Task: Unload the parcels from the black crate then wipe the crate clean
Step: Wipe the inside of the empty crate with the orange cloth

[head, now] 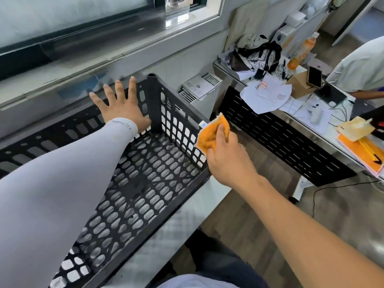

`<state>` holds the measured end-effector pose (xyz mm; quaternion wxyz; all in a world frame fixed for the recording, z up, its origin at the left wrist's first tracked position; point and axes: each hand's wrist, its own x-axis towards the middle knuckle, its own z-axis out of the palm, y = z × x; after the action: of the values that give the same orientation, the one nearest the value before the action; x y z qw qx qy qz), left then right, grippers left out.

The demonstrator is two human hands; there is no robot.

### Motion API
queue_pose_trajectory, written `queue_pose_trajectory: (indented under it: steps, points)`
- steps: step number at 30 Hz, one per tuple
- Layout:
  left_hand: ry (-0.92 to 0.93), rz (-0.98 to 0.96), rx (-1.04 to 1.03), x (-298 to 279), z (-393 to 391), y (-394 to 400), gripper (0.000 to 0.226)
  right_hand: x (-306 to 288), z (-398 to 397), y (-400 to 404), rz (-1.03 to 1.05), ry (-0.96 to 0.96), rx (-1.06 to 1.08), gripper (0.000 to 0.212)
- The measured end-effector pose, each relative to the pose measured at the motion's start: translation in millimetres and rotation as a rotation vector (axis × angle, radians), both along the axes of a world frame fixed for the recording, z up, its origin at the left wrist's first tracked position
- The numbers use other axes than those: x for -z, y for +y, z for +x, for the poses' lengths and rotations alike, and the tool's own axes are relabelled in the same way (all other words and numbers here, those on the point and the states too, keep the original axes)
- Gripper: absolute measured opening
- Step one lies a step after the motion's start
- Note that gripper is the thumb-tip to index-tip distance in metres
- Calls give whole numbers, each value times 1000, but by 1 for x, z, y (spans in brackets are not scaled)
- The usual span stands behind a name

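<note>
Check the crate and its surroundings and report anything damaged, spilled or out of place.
Nothing wrong with the black crate: empty, lattice unbroken, no spill. The right hand holds the orange cloth at its rim. Only the loose papers on the desk alongside lie heaped askew.

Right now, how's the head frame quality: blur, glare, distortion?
Head view: wide-angle bend, sill and desk edges curve; window top left smeared by motion blur and washed out by daylight; crate, left hand, right hand and cloth reasonably sharp; light even, no hard shadows.
</note>
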<state>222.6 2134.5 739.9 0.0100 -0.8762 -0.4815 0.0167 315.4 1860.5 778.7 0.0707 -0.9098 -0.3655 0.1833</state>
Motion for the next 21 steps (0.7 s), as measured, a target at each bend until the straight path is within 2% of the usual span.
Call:
queue_pose_trajectory:
  steps: [8,21]
  points:
    - [-1,-11,8,2,-1,3,118,-5,11,27,-70,4,105,84]
    - [18,10,5,4,-2,-1,120,6,-14,-17,81,-15,-96,70]
